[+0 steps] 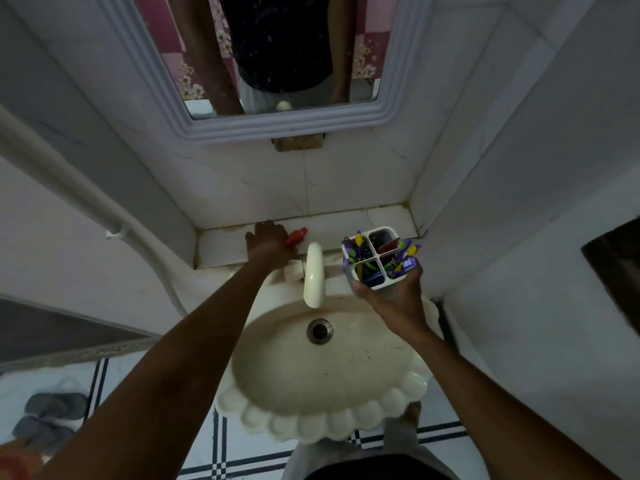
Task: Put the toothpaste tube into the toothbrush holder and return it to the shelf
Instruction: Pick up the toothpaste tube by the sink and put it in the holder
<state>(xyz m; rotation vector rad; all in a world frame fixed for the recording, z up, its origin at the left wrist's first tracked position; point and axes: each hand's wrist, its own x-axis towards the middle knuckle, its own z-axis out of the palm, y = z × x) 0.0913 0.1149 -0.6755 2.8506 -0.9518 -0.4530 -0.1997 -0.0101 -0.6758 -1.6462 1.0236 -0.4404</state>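
- Red toothpaste tube [296, 236] lies on the tiled shelf [346, 221] behind the sink [322, 375], its cap end poking out to the right of the left hand [268, 239].
- Left hand covers the tube's near end; the fingers look curled over it, but I cannot tell whether they are clamped on it yet.
- Right hand [394, 294] holds the white toothbrush holder [375, 256] over the basin's back rim, fingers wrapped around its base from below.
- Toothbrushes [401, 259] crowd three of its four compartments; the far one looks the emptiest.
- Risks, as I judge them: a loose grip on the tube could drop it against the tap [314, 271] or into the basin; pushing it into a crowded compartment could snag the brushes or tip the holder in the palm.
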